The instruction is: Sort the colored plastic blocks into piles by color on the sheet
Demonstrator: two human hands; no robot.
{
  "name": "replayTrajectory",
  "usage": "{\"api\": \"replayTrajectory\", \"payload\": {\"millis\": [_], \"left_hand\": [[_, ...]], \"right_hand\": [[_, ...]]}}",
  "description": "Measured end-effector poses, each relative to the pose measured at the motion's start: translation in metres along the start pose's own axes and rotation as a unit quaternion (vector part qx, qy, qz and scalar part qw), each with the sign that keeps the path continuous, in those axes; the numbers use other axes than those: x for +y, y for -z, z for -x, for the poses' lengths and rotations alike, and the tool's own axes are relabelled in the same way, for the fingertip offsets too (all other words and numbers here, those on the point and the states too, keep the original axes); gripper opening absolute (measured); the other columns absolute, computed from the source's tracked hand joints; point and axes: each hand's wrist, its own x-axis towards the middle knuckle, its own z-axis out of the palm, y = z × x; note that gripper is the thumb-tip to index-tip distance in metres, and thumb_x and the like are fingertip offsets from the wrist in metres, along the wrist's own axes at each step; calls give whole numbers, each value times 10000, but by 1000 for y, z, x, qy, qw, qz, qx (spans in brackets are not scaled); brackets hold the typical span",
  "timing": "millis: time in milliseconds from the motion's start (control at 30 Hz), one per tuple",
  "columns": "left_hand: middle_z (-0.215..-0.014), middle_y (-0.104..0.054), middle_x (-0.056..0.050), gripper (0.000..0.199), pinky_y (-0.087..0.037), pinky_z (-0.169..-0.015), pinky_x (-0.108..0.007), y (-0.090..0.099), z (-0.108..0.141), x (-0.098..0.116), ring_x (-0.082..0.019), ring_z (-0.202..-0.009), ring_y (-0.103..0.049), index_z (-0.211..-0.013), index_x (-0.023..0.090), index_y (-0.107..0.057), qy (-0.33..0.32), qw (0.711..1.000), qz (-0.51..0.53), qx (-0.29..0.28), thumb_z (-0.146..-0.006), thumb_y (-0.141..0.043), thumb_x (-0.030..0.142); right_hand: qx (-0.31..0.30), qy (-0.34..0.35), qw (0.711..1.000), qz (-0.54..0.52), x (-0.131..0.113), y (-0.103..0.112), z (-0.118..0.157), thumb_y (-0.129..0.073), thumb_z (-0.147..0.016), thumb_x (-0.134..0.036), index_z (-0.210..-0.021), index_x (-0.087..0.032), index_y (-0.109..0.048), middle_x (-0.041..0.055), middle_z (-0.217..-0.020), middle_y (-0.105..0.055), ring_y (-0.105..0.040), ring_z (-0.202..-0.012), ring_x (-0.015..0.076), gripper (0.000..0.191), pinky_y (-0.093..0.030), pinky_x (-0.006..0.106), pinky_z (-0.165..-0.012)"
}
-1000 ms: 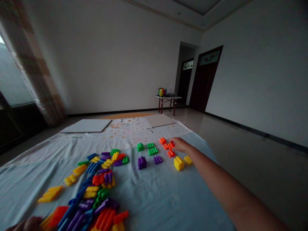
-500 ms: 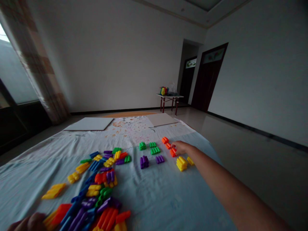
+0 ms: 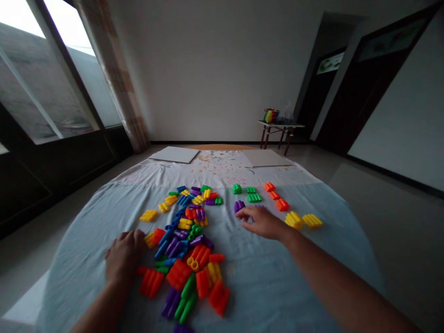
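My right hand [image 3: 258, 221] hovers over the cloth, fingers loosely bent with a gap between thumb and forefinger. Nothing shows in it. Just beyond its fingertips stands a purple block cluster [image 3: 239, 206]; another purple block [image 3: 259, 206] is partly covered by the hand. My left hand [image 3: 125, 252] rests palm down at the left, fingers extended beside a yellow block [image 3: 150, 240] joined or next to an orange one [image 3: 158, 236]. Between the hands lies a loose pile of tube-shaped plastic blocks in several colours, including a large orange piece [image 3: 179, 274] and a yellow piece [image 3: 185, 223].
Green blocks [image 3: 254, 198], orange blocks [image 3: 282, 205] and yellow blocks [image 3: 312, 220] sit in colour groups at the right. Two flat boards, a white one [image 3: 175, 154] and a beige one [image 3: 266, 158], lie at the far side of the cloth-covered round table [image 3: 277, 286].
My right hand has left the orange blocks and moved left to the purple ones. The view has tilted down and turned left, bringing more of my left hand into sight.
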Motion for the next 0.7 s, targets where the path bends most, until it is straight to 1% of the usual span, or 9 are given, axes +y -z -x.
{"api": "replayTrajectory", "payload": {"millis": [100,167,267,333,400,467,567,633,700], "left_hand": [[-1143,-586,-145,499,-385,-838,-460,-1,2,0,-323,-1045,-520,-975,197,-625,5,1000,7,1,-869,-184,405],[-1132,-589,-142,511,-386,-839,-462,-1,3,0,-322,-1042,-520,-957,203,-623,9,1000,14,1,-868,-164,408],[-1135,-586,-142,528,-382,-853,-461,0,3,1,-318,-1050,-518,-941,204,-616,10,1000,25,1,-869,-135,408],[-1139,-584,-144,528,-378,-864,-459,1,3,2,-318,-1057,-515,-942,199,-613,12,1000,29,0,-868,-135,411],[-1144,-586,-143,525,-377,-868,-459,2,4,3,-316,-1062,-514,-945,199,-612,14,999,31,-1,-867,-139,411],[-1153,-588,-140,523,-376,-872,-457,3,4,3,-313,-1068,-514,-948,201,-615,15,999,33,-1,-867,-143,408],[-1166,-588,-143,521,-378,-868,-458,5,5,3,-315,-1070,-516,-957,199,-622,13,999,35,3,-865,-151,401],[-1156,-594,-145,514,-380,-860,-458,4,5,2,-318,-1066,-521,-964,200,-626,9,999,35,2,-863,-162,396],[-1149,-601,-138,513,-383,-850,-449,2,2,-2,-311,-1055,-531,-971,209,-630,9,999,32,-1,-865,-165,400]], "right_hand": [[-64,46,997,-25,-28,-35,1,-621,-737,-157,-989,-154,-659,58,-926,-676,-622,-794,148,254,-485,257,-751],[-76,63,995,-25,-40,-53,-2,-643,-729,-166,-987,-151,-662,63,-925,-677,-620,-816,160,259,-482,268,-768],[-73,123,990,-14,-51,-73,-9,-621,-724,-111,-1021,-156,-651,72,-989,-682,-608,-936,180,302,-436,305,-884],[-86,173,981,-8,-54,-82,-13,-606,-711,-78,-1058,-161,-638,76,-1075,-670,-584,-1022,186,358,-385,324,-953],[-103,190,976,6,-55,-89,-17,-613,-711,-103,-1092,-174,-627,76,-1145,-646,-560,-1066,197,388,-366,337,-968],[-107,176,978,28,-55,-94,-18,-618,-728,-152,-1115,-187,-622,76,-1166,-631,-546,-1072,209,389,-370,348,-956],[-87,142,985,48,-56,-95,-17,-600,-769,-186,-1114,-185,-628,77,-1115,-647,-554,-1042,207,345,-380,347,-942],[-55,115,991,41,-57,-89,-15,-588,-798,-216,-1108,-176,-631,77,-1068,-667,-572,-1014,204,316,-388,343,-938],[-12,67,997,21,-56,-79,-11,-570,-819,-240,-1129,-164,-620,80,-1053,-677,-591,-994,200,323,-407,329,-922]]}}
